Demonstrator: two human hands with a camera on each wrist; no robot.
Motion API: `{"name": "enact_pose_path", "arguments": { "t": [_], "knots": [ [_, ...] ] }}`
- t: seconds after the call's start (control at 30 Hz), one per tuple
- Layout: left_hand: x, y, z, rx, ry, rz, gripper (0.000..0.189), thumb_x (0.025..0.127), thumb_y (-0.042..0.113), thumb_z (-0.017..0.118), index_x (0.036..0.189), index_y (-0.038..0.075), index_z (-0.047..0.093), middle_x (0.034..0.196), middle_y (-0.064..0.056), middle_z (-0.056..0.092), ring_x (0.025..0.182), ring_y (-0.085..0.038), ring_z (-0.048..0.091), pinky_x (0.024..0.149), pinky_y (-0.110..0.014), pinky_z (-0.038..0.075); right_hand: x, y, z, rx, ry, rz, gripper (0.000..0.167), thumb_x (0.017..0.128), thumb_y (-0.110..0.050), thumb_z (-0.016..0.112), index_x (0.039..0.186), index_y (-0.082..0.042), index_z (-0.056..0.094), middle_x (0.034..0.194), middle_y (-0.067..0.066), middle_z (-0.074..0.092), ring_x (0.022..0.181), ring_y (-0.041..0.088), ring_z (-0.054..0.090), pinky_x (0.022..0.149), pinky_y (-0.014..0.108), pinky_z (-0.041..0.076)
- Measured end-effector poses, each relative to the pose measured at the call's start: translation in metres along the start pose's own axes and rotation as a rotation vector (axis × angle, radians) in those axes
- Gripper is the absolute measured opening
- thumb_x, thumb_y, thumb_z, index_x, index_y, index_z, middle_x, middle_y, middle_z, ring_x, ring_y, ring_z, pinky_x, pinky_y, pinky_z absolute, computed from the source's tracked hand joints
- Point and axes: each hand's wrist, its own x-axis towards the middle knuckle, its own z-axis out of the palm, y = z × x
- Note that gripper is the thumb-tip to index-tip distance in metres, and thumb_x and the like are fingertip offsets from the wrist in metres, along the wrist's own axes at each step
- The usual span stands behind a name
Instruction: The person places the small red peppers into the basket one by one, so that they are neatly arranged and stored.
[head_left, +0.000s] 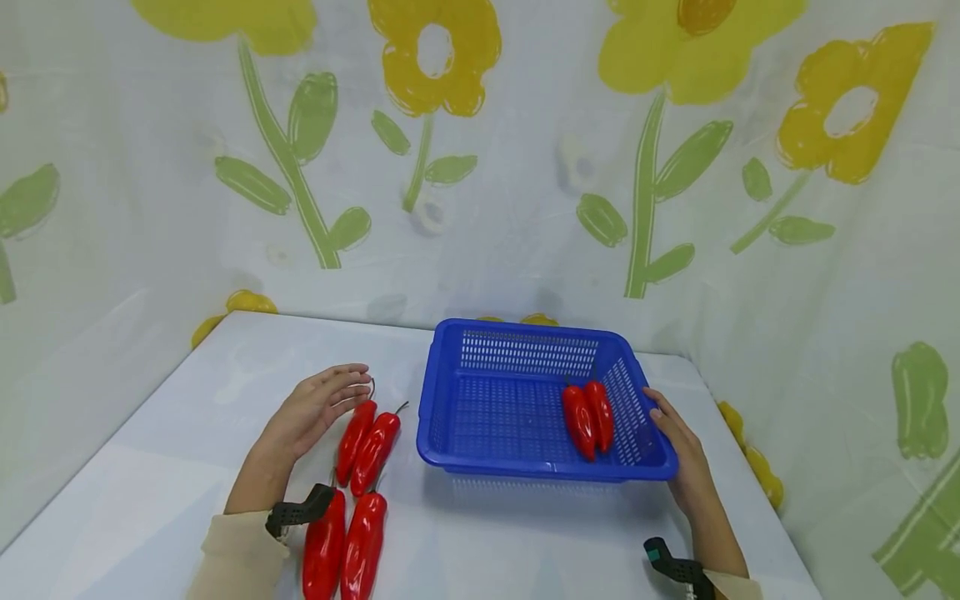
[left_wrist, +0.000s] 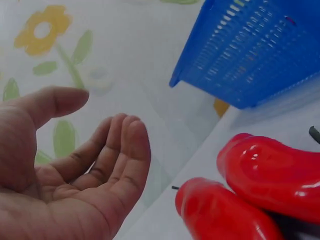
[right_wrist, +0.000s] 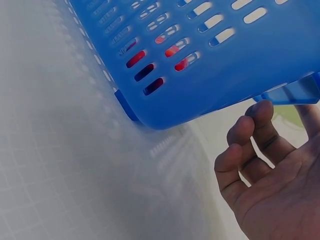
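Observation:
In the head view a blue plastic basket [head_left: 487,417] with slotted walls has two red chili peppers [head_left: 588,417] lying side by side at its right end. My right hand [head_left: 682,454] holds the rim at that end. The right wrist view shows its curled fingers [right_wrist: 242,135] right at the rim's underside. My left hand [head_left: 303,417] is left of the basket, palm turned inward, with loosely bent fingers and nothing in them. Beside it lie two more red peppers [head_left: 367,446], stems pointing away. Two others [head_left: 345,542] lie nearer, next to the left wrist.
The items are on a white table [head_left: 465,542]. A pale cloth [head_left: 517,158] printed with yellow flowers hangs behind the table and along its sides. Each wrist wears a black strap with a small device [head_left: 300,508].

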Motion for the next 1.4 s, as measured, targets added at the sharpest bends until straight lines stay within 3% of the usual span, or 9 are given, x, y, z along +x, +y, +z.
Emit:
{"name": "enact_pose_path", "arguments": {
  "t": [0.13,0.3,0.43,0.67,0.9,1.03,1.23,1.4],
  "knots": [
    [0.000,-0.004,-0.007,0.027,-0.001,-0.007,0.056,0.102,0.032,0.059,0.142,-0.005,0.045,0.131,-0.019,0.057,0.121,-0.032,0.058,0.103,-0.040,0.048,0.000,0.000,0.001,-0.002,0.000,0.004,0.060,0.100,-0.057,0.047,0.156,-0.039,0.033,0.164,0.009,0.020,0.140,0.043,0.035,0.088,0.037,0.057],
    [0.000,-0.008,-0.009,0.094,0.014,-0.034,0.058,0.102,0.034,0.059,0.143,-0.004,0.045,0.141,-0.028,0.049,0.117,-0.026,0.061,0.103,-0.040,0.048,0.001,-0.001,0.000,-0.011,0.003,0.011,0.061,0.100,-0.058,0.047,0.156,-0.040,0.032,0.165,0.009,0.020,0.139,0.044,0.036,0.087,0.037,0.058],
    [-0.001,-0.011,-0.012,0.173,0.018,-0.063,0.059,0.101,0.035,0.059,0.143,-0.004,0.045,0.141,-0.029,0.048,0.120,-0.033,0.059,0.103,-0.043,0.047,0.000,-0.002,0.000,-0.019,-0.001,0.001,0.060,0.100,-0.057,0.046,0.156,-0.040,0.032,0.165,0.010,0.019,0.140,0.045,0.035,0.088,0.038,0.057],
    [-0.004,-0.015,-0.024,0.307,0.029,-0.144,0.060,0.102,0.035,0.058,0.146,-0.003,0.042,0.143,-0.028,0.048,0.124,-0.038,0.057,0.103,-0.046,0.047,0.003,-0.003,0.000,-0.049,-0.013,-0.023,0.060,0.100,-0.058,0.045,0.156,-0.041,0.031,0.165,0.010,0.017,0.142,0.045,0.030,0.097,0.050,0.047],
    [-0.004,-0.020,-0.023,0.375,-0.050,-0.195,0.063,0.099,0.032,0.064,0.143,-0.007,0.043,0.137,-0.027,0.054,0.118,-0.034,0.061,0.102,-0.049,0.048,0.001,-0.001,0.001,-0.049,0.011,-0.008,0.062,0.099,-0.059,0.046,0.156,-0.039,0.031,0.165,0.010,0.018,0.142,0.046,0.030,0.099,0.054,0.043],
    [-0.008,-0.017,-0.022,0.432,-0.061,-0.213,0.065,0.097,0.032,0.066,0.141,-0.010,0.043,0.136,-0.029,0.053,0.116,-0.035,0.061,0.100,-0.052,0.049,0.000,-0.001,0.001,-0.048,0.006,-0.010,0.062,0.100,-0.058,0.046,0.157,-0.039,0.030,0.166,0.010,0.017,0.143,0.046,0.028,0.100,0.056,0.041],
    [-0.013,-0.014,-0.021,0.507,-0.029,-0.237,0.063,0.095,0.032,0.068,0.136,-0.012,0.049,0.127,-0.027,0.060,0.107,-0.033,0.066,0.098,-0.055,0.049,0.001,-0.001,-0.001,-0.048,-0.001,-0.011,0.062,0.100,-0.058,0.046,0.157,-0.039,0.030,0.165,0.010,0.017,0.143,0.046,0.029,0.098,0.052,0.046],
    [-0.013,-0.015,-0.017,0.551,-0.004,-0.246,0.058,0.091,0.032,0.073,0.128,-0.010,0.057,0.115,-0.017,0.066,0.098,-0.028,0.068,0.094,-0.054,0.052,0.000,0.003,-0.001,-0.031,-0.001,-0.017,0.061,0.101,-0.056,0.046,0.157,-0.038,0.030,0.165,0.010,0.018,0.141,0.046,0.031,0.091,0.043,0.055]
  ]
}}
